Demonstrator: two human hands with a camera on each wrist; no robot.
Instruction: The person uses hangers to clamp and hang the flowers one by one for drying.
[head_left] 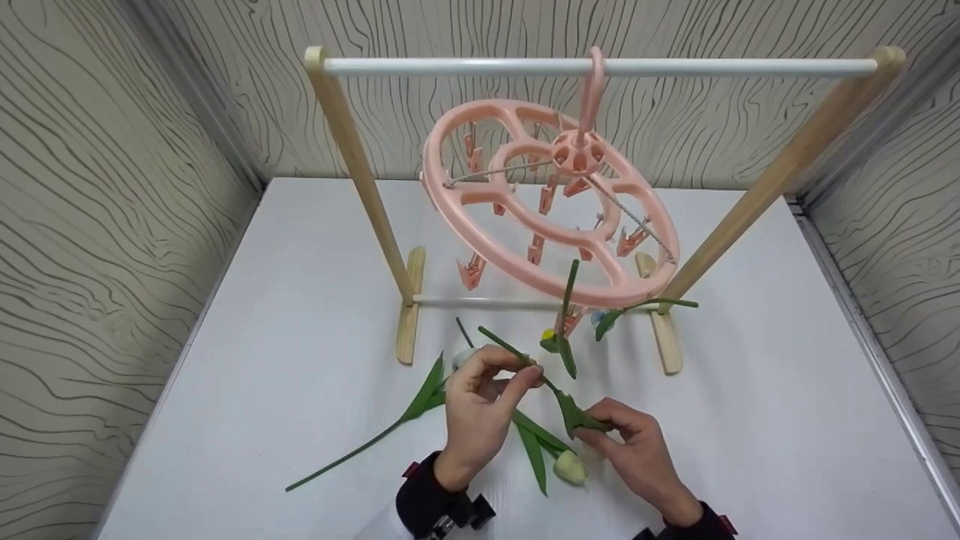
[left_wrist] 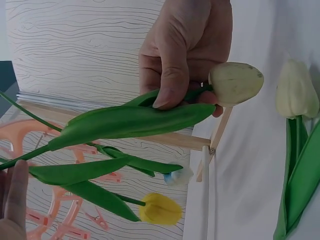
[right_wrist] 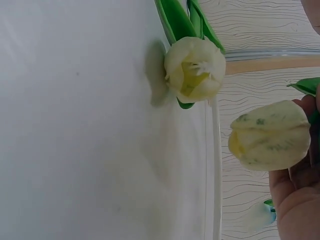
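Observation:
A white artificial tulip (left_wrist: 236, 84) with green leaves is held up between both hands. My left hand (head_left: 480, 412) pinches its stem with thumb and fingertips. With thumb and fingers, my right hand (head_left: 637, 450) grips the leaves (left_wrist: 130, 122) and stem just behind the flower head, which points away from the left hand. The right wrist view shows that flower head (right_wrist: 270, 135) close up, with greenish marks on its petals. Below the hands on the white table lies another white tulip (head_left: 570, 468). A further tulip's long stem (head_left: 345, 457) reaches toward the lower left.
A pink round clip hanger (head_left: 480, 244) hangs tilted from the white rod (head_left: 450, 67) of a wooden-legged stand. Small pink clips (head_left: 471, 271) dangle from it. Near its front edge are a yellow tulip (left_wrist: 160, 209) and a blue-and-white flower (left_wrist: 177, 176). Patterned walls enclose the table.

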